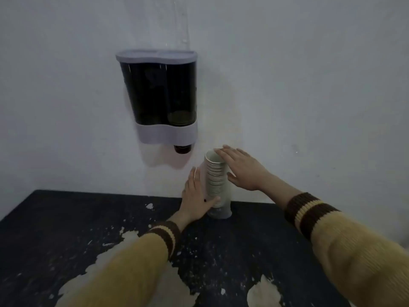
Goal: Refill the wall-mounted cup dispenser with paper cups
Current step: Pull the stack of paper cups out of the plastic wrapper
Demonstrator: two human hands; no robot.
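A tall stack of white paper cups [215, 180] stands upright on the dark table, close to the wall. My left hand [197, 196] lies flat against the stack's lower left side, thumb curled across its front. My right hand [241, 168] is spread at the stack's upper right, fingertips touching the rim of the top cup, fingers apart. On the wall up and to the left hangs the cup dispenser [160, 96], dark smoked body with a grey lid and grey base. A dark cup bottom [182, 149] pokes out under its right chute.
The black table [66, 218] has worn, pale chipped patches and meets the plain white wall at its far edge. Both of my sleeves are mustard knit with brown striped cuffs. A clear strip [180, 21] runs up the wall above the dispenser.
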